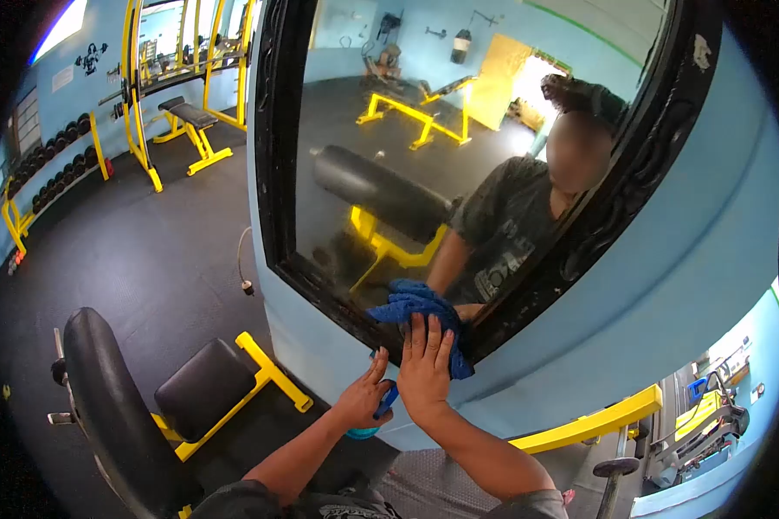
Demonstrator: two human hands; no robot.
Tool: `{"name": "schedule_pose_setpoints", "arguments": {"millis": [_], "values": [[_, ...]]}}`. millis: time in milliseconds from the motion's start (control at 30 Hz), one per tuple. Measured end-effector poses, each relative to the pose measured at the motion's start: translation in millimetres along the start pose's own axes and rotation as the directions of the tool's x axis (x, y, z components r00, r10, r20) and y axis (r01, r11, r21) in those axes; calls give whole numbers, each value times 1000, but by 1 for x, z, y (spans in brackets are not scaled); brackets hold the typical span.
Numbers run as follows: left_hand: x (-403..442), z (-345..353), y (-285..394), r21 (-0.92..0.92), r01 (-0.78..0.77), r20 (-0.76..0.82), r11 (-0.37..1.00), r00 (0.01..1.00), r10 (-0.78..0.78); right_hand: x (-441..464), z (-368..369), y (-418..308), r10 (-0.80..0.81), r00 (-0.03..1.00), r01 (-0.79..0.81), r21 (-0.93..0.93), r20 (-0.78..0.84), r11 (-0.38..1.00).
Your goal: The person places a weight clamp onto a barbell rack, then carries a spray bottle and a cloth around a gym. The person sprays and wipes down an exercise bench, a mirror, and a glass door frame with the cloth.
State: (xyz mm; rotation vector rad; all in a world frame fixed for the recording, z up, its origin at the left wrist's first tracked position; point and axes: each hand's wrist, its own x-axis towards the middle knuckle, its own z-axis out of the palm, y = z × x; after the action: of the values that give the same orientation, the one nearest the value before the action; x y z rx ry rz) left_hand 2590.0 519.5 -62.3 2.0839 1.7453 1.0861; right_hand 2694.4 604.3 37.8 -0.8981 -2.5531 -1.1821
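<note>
My right hand (425, 368) presses a crumpled blue cloth (417, 301) against the bottom corner of a mirror (389, 186) with a carved black frame (320, 297). Its fingers point upward and lie flat over the cloth. Lower and to the left, my left hand (365, 400) is closed round a bottle (386, 400) with a blue top and a teal lower part. Its fingertips are near the frame's lower edge. The glass reflects a person in a dark shirt and the blue cloth.
A black padded bench (117, 406) with a yellow frame stands at the lower left. Dumbbell racks (61, 177) and a yellow power rack (134, 104) are at the upper left. A yellow beam (593, 421) and barbell (615, 468) are at the lower right. A cord hangs beside the wall.
</note>
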Motion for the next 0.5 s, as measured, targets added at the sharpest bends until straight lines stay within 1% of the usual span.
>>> {"name": "schedule_pose_setpoints", "arguments": {"millis": [67, 133, 167, 200, 233, 267, 300, 333, 367, 400, 433, 467, 500], "values": [[0, 0, 0, 12, -12, 6, 1000, 1000, 11, -12, 12, -9, -65, 998, 67, -107, 25, 992], [-1, 1, 1, -43, 27, 20, 999, 999, -26, -19, 20, -16, -79, 996, 82, -89, 29, 993], [-2, 5, -2, -45, 36, 19, 998, 999, -36, -21, 22, -19, -85, 996, 87, -77, 30, 993], [-2, 11, -7, -6, 21, 13, 1000, 1000, -21, -24, 22, -21, -93, 995, 95, -72, 31, 993], [-1, 11, -7, 33, 5, 6, 999, 1000, -5, -25, 22, -24, -102, 995, 102, 60, 2, 993], [-2, 10, -6, 29, 10, 2, 1000, 1000, -10, -26, 20, -24, -107, 994, 110, 188, -26, 976], [-2, 9, -5, 77, -24, -23, 997, 999, 25, -26, 18, -21, -113, 993, 116, 186, -26, 976], [-1, 6, -3, 127, -57, -48, 990, 997, 63, -22, 10, -12, -106, 993, 76, 445, 44, 893], [-5, 11, -4, 126, -54, -54, 991, 997, 61, -18, -1, -1, -118, 987, 13, 668, 112, 744], [-12, 19, -10, 18, -18, -75, 1000, 997, 19, -15, -16, 12, -38, 990, -99, 857, 136, 505], [-15, 25, -16, -90, 10, -84, 996, 996, -18, -21, -30, 25, -27, 990, -108, 857, 140, 504], [-11, 29, -20, -551, 51, -119, 833, 983, -139, -28, -43, 36, -2, 955, -292, 946, 295, 144], [-5, 36, -21, -881, 54, -82, 470, 961, -266, -35, -50, 43, -36, 898, -434, 869, 439, -239]]}}
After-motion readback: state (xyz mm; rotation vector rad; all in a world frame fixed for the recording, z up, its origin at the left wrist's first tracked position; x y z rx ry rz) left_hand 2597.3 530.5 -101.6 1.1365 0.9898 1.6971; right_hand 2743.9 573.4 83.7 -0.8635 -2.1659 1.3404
